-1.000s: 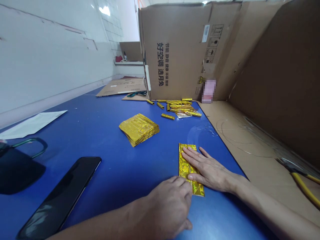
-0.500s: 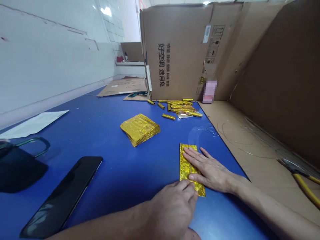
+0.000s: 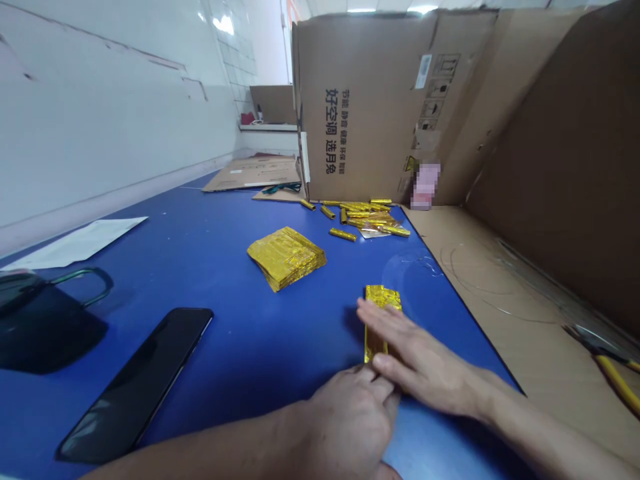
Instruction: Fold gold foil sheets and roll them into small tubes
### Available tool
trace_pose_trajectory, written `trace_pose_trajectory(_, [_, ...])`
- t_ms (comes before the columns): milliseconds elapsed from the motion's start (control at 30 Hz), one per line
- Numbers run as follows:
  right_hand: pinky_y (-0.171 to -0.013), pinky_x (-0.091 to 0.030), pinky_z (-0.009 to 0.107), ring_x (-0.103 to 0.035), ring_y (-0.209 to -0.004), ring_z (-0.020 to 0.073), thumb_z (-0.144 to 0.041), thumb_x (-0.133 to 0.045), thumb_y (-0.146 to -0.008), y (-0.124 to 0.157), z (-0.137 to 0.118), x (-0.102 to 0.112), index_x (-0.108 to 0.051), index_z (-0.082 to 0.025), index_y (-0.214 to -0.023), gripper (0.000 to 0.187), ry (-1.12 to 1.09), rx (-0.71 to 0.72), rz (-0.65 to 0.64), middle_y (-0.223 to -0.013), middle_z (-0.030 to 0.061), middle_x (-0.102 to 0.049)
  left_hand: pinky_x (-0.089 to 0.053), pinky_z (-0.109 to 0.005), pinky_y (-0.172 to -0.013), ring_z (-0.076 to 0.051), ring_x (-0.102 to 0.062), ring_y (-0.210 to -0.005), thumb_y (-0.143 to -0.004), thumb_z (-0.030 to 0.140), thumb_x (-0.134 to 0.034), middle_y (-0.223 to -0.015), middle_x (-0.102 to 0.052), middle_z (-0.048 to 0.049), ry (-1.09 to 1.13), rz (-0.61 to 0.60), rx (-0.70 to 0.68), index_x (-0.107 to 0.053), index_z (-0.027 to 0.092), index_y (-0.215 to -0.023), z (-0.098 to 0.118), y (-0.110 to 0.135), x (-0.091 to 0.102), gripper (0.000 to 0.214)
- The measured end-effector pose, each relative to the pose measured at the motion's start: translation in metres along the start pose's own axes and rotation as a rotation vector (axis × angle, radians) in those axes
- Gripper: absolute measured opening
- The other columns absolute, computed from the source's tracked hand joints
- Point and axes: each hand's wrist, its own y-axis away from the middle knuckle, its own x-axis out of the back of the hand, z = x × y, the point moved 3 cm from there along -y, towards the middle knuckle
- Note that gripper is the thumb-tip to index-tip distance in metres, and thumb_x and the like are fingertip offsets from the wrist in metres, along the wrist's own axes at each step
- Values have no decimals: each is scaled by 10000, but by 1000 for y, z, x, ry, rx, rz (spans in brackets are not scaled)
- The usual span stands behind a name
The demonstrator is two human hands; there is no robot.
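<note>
Locate the folded gold foil strip [image 3: 383, 295] on the blue tabletop [image 3: 250, 347], lower right of frame centre. Note the long axis, running up the frame, with far end toward the top and near end hidden. Observe left hand [image 3: 357, 410] curled there, with unseen grip, and right hand [image 3: 425, 360] extended above, with uncertain contact. Treat as probable creasing; next, presumably align edges before pressing.

A marked white wall [image 3: 100, 127] borders the blue tabletop [image 3: 250, 340] at left and runs back to pale tiles [image 3: 238, 73] and a white ledge [image 3: 269, 127], while a tall cardboard panel [image 3: 380, 100] stands at the far side, bright ceiling lights [image 3: 423, 9] showing above its top edge.
</note>
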Motion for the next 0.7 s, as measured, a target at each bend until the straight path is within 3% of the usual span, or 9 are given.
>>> trace_pose_trajectory(133, [-1050, -103, 392, -98, -1288, 167, -453, -224, -885, -9, -18, -11, -181, -139, -1352, 565, -199, 58, -176, -1417, 76, -133, -327, -342, -941, -280, -402, -1134, -694, 407, -599, -1252, -428, -143, 53, -20, -4, -375, 77, -1244, -2, 1, -4, 679])
trace_pose_trajectory(300, [-1047, -44, 423, -35, -1293, 181, -524, -190, -861, -26, -1, -13, -135, -124, -1355, 638, -155, 22, -217, -1422, 85, -62, -290, -361, -967, -295, -376, -1148, -699, 462, -588, -1250, -422, -180, -19, -39, -2, -341, 30, -1262, -1, 1, 0, 751])
trace_pose_trajectory(533, [-1033, -46, 471, -57, -1292, 229, -589, -195, -823, -59, 35, -16, -169, -127, -1355, 706, 176, -8, -43, -1417, 104, -95, -382, -348, -888, -279, -432, -1106, -841, 232, -373, -1211, -469, -185, -55, -94, 43, -450, -1, -1181, 4, -7, 4, 419])
trace_pose_trajectory(700, [-1012, -56, 518, -75, -1292, 237, -600, -134, -819, -82, 61, -12, -173, -138, -1356, 709, 285, -83, 18, -1421, 96, -100, -374, -327, -910, -262, -449, -1098, -845, 176, -341, -1195, -492, -166, -45, -39, 73, -488, 8, -1150, 4, -10, 3, 378])
